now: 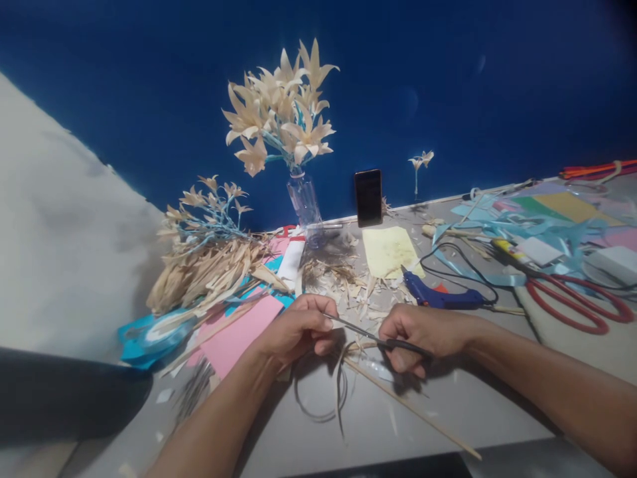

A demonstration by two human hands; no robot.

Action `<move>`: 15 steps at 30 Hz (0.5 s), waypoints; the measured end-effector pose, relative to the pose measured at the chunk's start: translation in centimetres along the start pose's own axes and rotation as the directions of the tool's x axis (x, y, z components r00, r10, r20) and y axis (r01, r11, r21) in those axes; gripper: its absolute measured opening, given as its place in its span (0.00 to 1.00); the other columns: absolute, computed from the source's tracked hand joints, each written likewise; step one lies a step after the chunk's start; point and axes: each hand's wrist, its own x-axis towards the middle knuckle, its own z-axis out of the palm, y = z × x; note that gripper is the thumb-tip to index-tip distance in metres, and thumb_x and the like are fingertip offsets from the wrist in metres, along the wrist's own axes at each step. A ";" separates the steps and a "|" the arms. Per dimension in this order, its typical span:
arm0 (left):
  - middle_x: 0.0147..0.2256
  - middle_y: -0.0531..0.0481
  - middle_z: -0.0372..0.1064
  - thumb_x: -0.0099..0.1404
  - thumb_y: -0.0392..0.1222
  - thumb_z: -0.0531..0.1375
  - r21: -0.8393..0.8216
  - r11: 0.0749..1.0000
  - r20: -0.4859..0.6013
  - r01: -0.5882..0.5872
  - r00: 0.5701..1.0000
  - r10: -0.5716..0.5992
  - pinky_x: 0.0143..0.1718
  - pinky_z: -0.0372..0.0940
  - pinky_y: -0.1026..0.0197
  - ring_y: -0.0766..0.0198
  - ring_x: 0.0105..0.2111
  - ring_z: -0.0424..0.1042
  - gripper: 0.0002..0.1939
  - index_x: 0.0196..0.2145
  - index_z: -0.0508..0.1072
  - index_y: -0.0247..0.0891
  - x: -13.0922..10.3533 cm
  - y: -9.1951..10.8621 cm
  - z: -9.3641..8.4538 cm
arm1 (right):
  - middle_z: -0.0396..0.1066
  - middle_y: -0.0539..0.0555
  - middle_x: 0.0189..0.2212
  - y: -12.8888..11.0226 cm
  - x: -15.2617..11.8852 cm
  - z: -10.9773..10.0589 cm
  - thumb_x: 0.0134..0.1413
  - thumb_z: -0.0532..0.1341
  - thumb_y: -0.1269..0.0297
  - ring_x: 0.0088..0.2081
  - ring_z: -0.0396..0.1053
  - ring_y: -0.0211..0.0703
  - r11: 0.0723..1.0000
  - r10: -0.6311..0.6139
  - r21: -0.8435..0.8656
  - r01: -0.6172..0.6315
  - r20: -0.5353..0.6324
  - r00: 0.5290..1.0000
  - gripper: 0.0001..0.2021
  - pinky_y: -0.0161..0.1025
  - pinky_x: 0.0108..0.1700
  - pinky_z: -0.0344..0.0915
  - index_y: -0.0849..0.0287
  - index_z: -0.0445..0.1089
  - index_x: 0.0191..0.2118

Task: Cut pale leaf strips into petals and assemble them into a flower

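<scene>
My right hand (423,332) is closed around the dark handles of a pair of scissors (361,330), whose blades point left toward my left fingertips. My left hand (301,328) has its fingers curled in a pinch at the blade tips; what it pinches is too small to make out. Below both hands, a thin stick (415,406) slants down to the right across the table. Pale dried strips (340,388) and a thin loop (318,419) hang or lie beneath my left hand. Husk scraps (348,282) are scattered just beyond.
A plastic bottle (304,206) holds pale husk flowers (283,106). A blue glue gun (438,292) lies by a yellow pad (391,252); a phone (368,198) leans on the wall. Red-handled scissors (572,305) lie right, pink paper (239,332) and a ribbon roll (166,330) left.
</scene>
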 end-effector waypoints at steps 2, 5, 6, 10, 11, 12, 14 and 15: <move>0.12 0.57 0.57 0.48 0.34 0.63 0.010 1.000 -0.005 0.007 1.000 -0.007 0.17 0.51 0.67 0.71 0.12 0.58 0.04 0.21 0.70 0.34 0.0 0.0 0.0 | 0.68 0.46 0.16 0.0 0.0 0.1 0.47 0.69 0.50 0.15 0.57 0.28 1.000 0.011 -0.009 -0.011 -0.015 1.000 0.18 0.27 0.16 0.51 0.62 0.70 0.24; 0.11 0.57 0.57 0.48 0.35 0.63 0.020 0.999 -0.004 0.031 1.000 -0.031 0.17 0.51 0.67 0.71 0.11 0.58 0.05 0.19 0.69 0.35 0.0 0.1 -0.1 | 0.68 0.46 0.16 0.0 -0.1 0.1 0.48 0.69 0.52 0.14 0.56 0.28 0.999 0.041 -0.013 -0.041 -0.037 0.998 0.17 0.27 0.15 0.50 0.62 0.71 0.24; 0.11 0.57 0.57 0.48 0.35 0.63 0.022 0.999 -0.004 0.036 0.999 -0.036 0.16 0.50 0.67 0.71 0.11 0.58 0.05 0.19 0.69 0.35 0.0 0.1 -0.2 | 0.68 0.46 0.15 0.1 -0.1 0.1 0.48 0.69 0.52 0.14 0.56 0.28 0.999 0.049 -0.013 -0.049 -0.043 0.998 0.17 0.27 0.15 0.50 0.62 0.71 0.24; 0.11 0.58 0.57 0.48 0.35 0.64 0.022 0.999 -0.015 0.038 0.999 -0.038 0.16 0.50 0.68 0.71 0.11 0.60 0.06 0.20 0.70 0.34 0.0 0.1 -0.5 | 0.67 0.45 0.15 0.2 0.0 0.0 0.46 0.71 0.51 0.13 0.56 0.28 0.997 0.073 0.001 -0.073 -0.054 0.996 0.18 0.27 0.14 0.50 0.62 0.73 0.25; 0.11 0.58 0.57 0.49 0.35 0.64 0.024 0.999 -0.014 0.041 0.999 -0.040 0.16 0.50 0.68 0.71 0.11 0.60 0.06 0.20 0.69 0.34 -0.1 0.1 -0.6 | 0.67 0.45 0.14 0.3 0.0 0.0 0.45 0.71 0.50 0.13 0.55 0.28 0.997 0.077 0.002 -0.077 -0.057 0.995 0.18 0.27 0.14 0.50 0.63 0.73 0.25; 0.11 0.58 0.57 0.49 0.35 0.65 0.029 0.999 -0.013 0.042 0.999 -0.042 0.16 0.50 0.68 0.70 0.11 0.61 0.07 0.20 0.70 0.34 -0.1 0.1 -0.7 | 0.67 0.45 0.14 0.3 0.0 0.0 0.44 0.71 0.50 0.12 0.55 0.28 0.997 0.083 0.002 -0.083 -0.062 0.995 0.18 0.27 0.14 0.50 0.63 0.73 0.25; 0.12 0.56 0.60 0.50 0.35 0.66 0.042 0.998 -0.016 0.042 0.999 -0.041 0.17 0.50 0.68 0.70 0.12 0.61 0.07 0.21 0.71 0.34 -0.1 0.0 -0.8 | 0.67 0.45 0.14 0.2 0.0 0.0 0.43 0.72 0.51 0.12 0.56 0.28 0.995 0.098 0.010 -0.098 -0.079 0.992 0.17 0.27 0.13 0.50 0.62 0.74 0.26; 0.12 0.55 0.62 0.50 0.36 0.67 0.049 0.998 -0.025 0.037 0.999 -0.036 0.17 0.51 0.68 0.71 0.12 0.61 0.07 0.22 0.72 0.33 0.0 0.0 -0.8 | 0.67 0.46 0.15 0.1 0.1 0.0 0.43 0.71 0.51 0.12 0.56 0.29 0.994 0.107 0.024 -0.105 -0.097 0.990 0.17 0.27 0.13 0.50 0.62 0.73 0.26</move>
